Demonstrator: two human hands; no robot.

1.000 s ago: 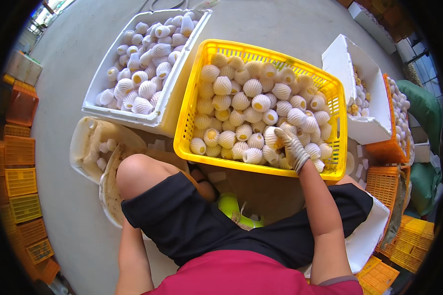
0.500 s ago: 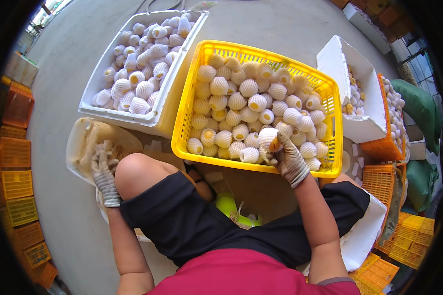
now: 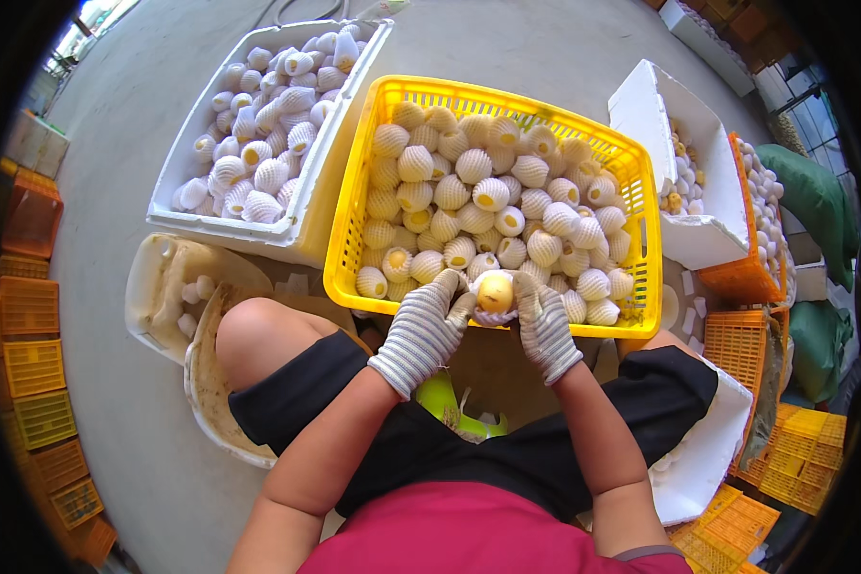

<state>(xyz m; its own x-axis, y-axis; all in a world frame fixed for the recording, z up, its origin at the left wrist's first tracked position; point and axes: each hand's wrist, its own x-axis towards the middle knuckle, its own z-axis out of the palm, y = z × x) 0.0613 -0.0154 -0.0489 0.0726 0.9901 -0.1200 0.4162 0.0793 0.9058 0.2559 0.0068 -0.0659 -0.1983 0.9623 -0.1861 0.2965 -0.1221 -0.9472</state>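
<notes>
In front, a rectangular yellow slatted plastic basket (image 3: 612, 331), heaped with white foam-netted round fruits (image 3: 473, 165). At its near rim, left hand (image 3: 423, 327) and right hand (image 3: 543, 330) in pale striped knit gloves (image 3: 413, 341), both curled partly closed, holding one smooth, round golden-yellow fruit (image 3: 495, 292) with ribbed white foam net (image 3: 493, 317) bunched below, faintly dark-marked.

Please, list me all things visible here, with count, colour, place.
Slotted plastic basket: one, yellow, centre
Round fruit partly inside foam net: one, yellow, by basket's near edge
Foam boxes: at least four, white, left and right of basket
Round netted fruits: uncountable, white, in basket and boxes
Cut plastic container: one, pale, left
Slatted crates: many, orange and yellow, both sides
Large sacks: apparently two, green, far right
Partly hidden object: one, lime green, below centre
Legs: two, black shorts, below
Left grip, right grip: two, gloved, pale striped, holding fruit
</notes>
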